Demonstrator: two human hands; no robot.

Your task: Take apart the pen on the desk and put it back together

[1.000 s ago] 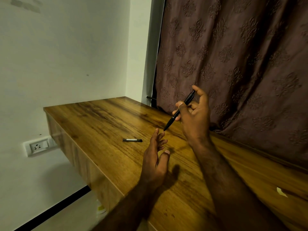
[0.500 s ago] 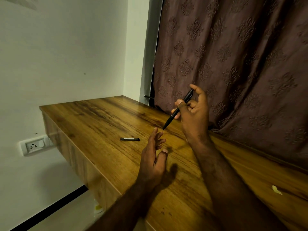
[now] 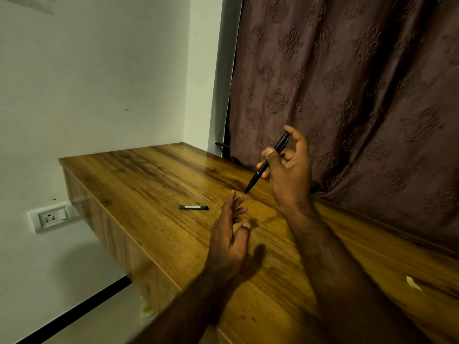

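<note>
right hand (image 3: 289,175) pinches slim black pen (image 3: 267,163), tip slanting down, above desk | left hand (image 3: 231,237) fingers straight, loose, holding nothing, just below pen tip | short black piece (image 3: 194,207) flat on desk, left of left hand, apart | desk (image 3: 139,184) glossy wood grain, bare toward left edge and far corner | embossed curtain (image 3: 347,95) close behind right hand | pale scrap (image 3: 413,283) lies near right | socket (image 3: 51,217) on wall below left edge

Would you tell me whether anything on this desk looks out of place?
Only a small pale scrap lies loose on the desk, far right; the short black piece lying alone probably came off the pen.
</note>
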